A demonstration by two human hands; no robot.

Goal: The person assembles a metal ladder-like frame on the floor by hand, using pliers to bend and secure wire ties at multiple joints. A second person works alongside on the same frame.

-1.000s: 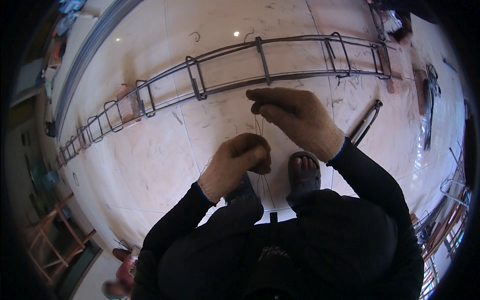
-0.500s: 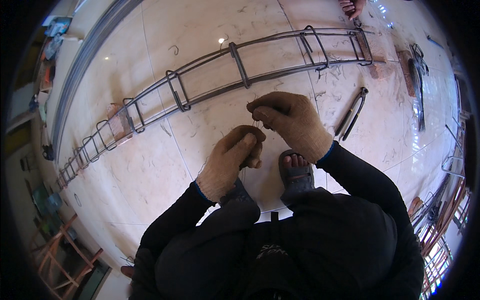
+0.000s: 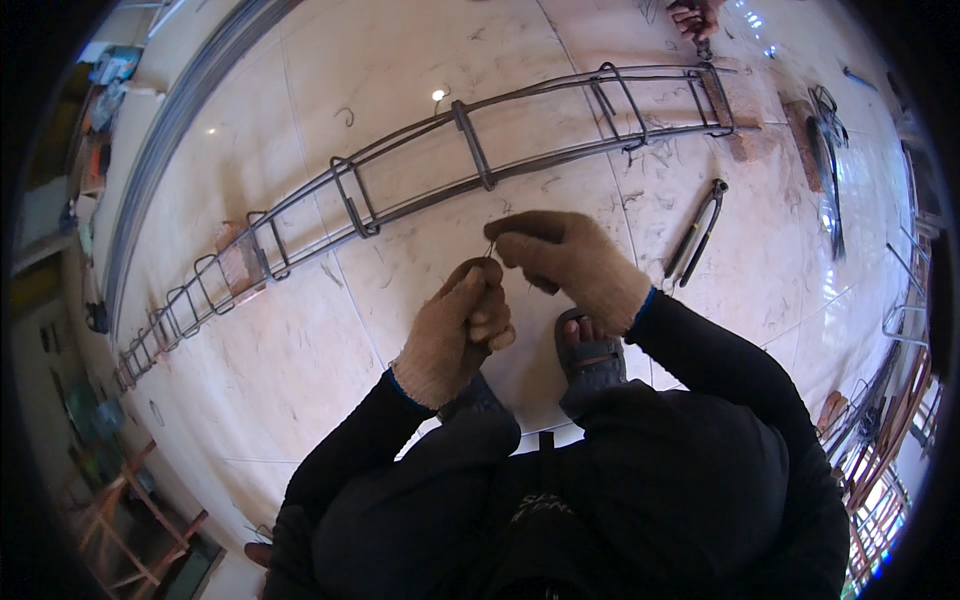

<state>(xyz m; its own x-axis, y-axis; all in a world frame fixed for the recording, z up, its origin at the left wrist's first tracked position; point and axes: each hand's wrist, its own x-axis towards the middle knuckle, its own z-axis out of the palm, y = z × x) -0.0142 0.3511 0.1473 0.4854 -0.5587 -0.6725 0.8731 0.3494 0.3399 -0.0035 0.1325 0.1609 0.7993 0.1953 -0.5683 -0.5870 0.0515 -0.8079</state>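
Left hand (image 3: 452, 325): wearing a tan knitted glove; curling its fingers narrow, the thumb pressing in, and holding thin wire.
Right hand (image 3: 575, 262): wearing a matching glove; bending its fingers close together beside the wire's upper end; whether it is pinching the wire, cannot tell.
Thin wire (image 3: 489, 249): showing as a short length, standing up from the left fingertips toward the right ones, above the floor.
Steel frame (image 3: 472, 145): lying beyond the hands, running from far left to upper right, its long bars passing through square hoops.
Left brick (image 3: 237, 262): sitting beneath the frame.
Cutters (image 3: 702, 242): lying on the floor (image 3: 290, 370) right of the hands, handles pointing toward the person.
Steel rods (image 3: 170, 130): lying bundled at upper left.
Co-worker's hand (image 3: 695, 18): showing near the frame's right end.
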